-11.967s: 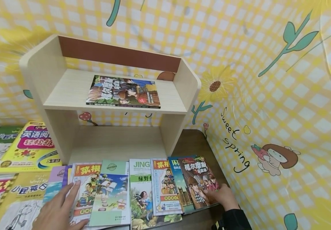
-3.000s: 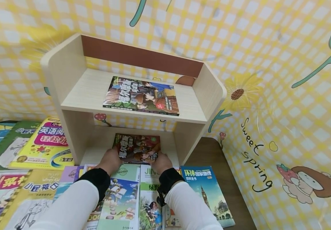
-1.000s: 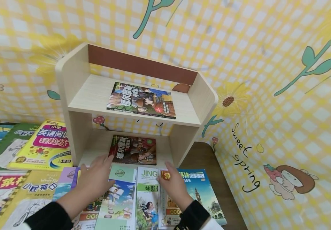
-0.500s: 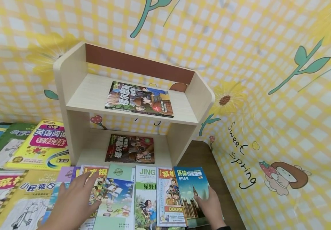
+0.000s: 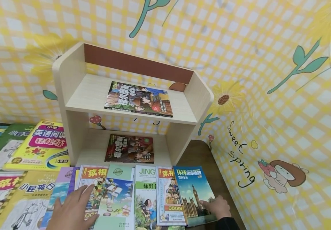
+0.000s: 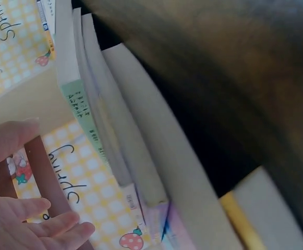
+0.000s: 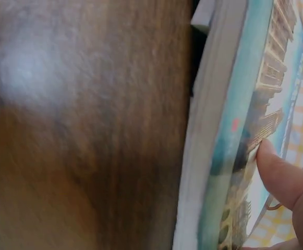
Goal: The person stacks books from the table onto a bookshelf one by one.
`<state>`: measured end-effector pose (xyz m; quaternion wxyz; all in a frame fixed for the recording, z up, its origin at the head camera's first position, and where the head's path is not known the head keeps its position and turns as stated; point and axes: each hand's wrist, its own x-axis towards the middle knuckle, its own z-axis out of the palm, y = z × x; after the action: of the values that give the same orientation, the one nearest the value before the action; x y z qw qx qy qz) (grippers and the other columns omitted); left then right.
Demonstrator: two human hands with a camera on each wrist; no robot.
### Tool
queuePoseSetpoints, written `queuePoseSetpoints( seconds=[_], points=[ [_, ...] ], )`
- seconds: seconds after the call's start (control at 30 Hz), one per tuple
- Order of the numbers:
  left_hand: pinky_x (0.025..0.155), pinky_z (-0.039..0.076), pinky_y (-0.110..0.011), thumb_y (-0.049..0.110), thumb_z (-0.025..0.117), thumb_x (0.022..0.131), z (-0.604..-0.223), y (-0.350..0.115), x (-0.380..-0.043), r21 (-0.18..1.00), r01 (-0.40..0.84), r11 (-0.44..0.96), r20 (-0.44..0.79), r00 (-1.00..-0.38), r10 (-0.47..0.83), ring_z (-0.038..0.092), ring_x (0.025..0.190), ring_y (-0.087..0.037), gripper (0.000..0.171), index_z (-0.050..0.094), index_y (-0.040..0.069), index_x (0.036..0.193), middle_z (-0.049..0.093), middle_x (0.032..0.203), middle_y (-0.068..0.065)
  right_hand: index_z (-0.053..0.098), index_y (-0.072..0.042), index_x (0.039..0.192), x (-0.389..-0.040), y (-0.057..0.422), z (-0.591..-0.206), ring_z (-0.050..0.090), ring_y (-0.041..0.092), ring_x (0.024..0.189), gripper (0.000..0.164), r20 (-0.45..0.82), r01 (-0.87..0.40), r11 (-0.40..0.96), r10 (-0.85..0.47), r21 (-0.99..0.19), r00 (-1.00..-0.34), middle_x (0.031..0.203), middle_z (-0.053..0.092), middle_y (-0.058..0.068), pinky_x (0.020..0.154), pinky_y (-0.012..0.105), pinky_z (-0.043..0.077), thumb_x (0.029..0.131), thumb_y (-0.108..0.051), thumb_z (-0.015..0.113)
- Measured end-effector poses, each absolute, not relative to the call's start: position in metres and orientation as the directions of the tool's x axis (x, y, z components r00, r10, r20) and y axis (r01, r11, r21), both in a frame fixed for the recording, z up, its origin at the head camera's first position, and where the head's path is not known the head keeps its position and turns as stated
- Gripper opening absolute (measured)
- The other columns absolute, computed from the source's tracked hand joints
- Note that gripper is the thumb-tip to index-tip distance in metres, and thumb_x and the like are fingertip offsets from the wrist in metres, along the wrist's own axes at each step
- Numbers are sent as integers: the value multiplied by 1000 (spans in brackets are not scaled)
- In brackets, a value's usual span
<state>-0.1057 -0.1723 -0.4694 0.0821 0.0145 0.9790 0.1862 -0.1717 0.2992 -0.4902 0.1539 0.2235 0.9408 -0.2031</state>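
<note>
My right hand holds the right edge of a blue-green book with a clock tower on its cover. In the right wrist view the thumb lies on that cover; the other fingers are mostly hidden. On the left, my left hand is spread over a purple-blue book and a comic-style book, its fingers apart with nothing between them. The left wrist view shows the same hand beside the edges of several books.
A two-tier wooden shelf stands at the back, with one comic book lying on the upper board and a dark red one on the lower. Several more books, including a yellow workbook, cover the left. The dark table shows at right.
Earlier both hands set the dark red book on the lower shelf and let go. Since then the right hand has moved right to the clock-tower book, and the left hand has drawn back left.
</note>
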Motion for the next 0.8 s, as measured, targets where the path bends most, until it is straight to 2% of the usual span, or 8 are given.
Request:
queuePoseSetpoints(
  seconds=[0.1, 0.17, 0.23, 0.3, 0.47, 0.67, 0.8],
  points=[
    [89, 18, -83, 64, 76, 67, -472, -173, -104, 372, -22, 928, -180, -982, 49, 39, 120, -56, 105, 39, 1, 143, 44, 135, -32, 65, 11, 96, -178, 295, -485, 61, 42, 87, 66, -388, 461, 842, 340, -280, -856, 94, 63, 26, 76, 53, 50, 77, -50, 77],
    [89, 19, -83, 64, 75, 68, -473, -173, -104, 375, -26, 926, -183, -982, 47, 39, 120, -57, 105, 39, 0, 144, 44, 135, -33, 68, 6, 87, -183, 295, -482, 62, 35, 80, 56, -376, 437, 861, 326, -262, -868, 87, 65, 20, 72, 50, 52, 75, -48, 79],
    [89, 20, -83, 63, 75, 69, -473, -172, -103, 379, -27, 925, -178, -983, 45, 40, 119, -57, 104, 39, 0, 144, 44, 135, -33, 68, 6, 85, -187, 297, -481, 63, 32, 77, 56, -354, 396, 887, 300, -239, -886, 85, 66, 18, 71, 49, 53, 74, -48, 80],
    [88, 21, -83, 61, 76, 70, -473, -171, -101, 381, -16, 924, -161, -986, 49, 41, 119, -56, 102, 39, 0, 143, 45, 134, -32, 67, 10, 91, -190, 300, -479, 63, 34, 79, 63, -353, 373, 901, 282, -222, -892, 88, 66, 20, 71, 48, 53, 72, -49, 81],
    [90, 22, -82, 57, 76, 72, -468, -166, -97, 389, 9, 921, -109, -992, 56, 42, 120, -53, 98, 41, 1, 142, 46, 136, -30, 63, 16, 102, -192, 304, -474, 63, 40, 89, 77, -395, 396, 897, 297, -197, -869, 97, 65, 27, 77, 49, 53, 70, -52, 81],
    [91, 22, -81, 58, 77, 71, -467, -163, -96, 381, 19, 924, -67, -997, 48, 43, 121, -52, 96, 43, 3, 142, 46, 137, -28, 61, 18, 103, -188, 297, -473, 61, 45, 97, 75, -412, 394, 901, 294, -180, -862, 102, 63, 31, 83, 50, 51, 76, -50, 78],
    [92, 23, -80, 56, 77, 71, -468, -166, -94, 387, 24, 922, -56, -997, 50, 43, 121, -52, 94, 44, 4, 142, 46, 137, -28, 64, 16, 98, -185, 290, -478, 63, 41, 91, 68, -418, 423, 883, 312, -205, -853, 95, 65, 27, 79, 49, 53, 77, -47, 78]
  ],
)
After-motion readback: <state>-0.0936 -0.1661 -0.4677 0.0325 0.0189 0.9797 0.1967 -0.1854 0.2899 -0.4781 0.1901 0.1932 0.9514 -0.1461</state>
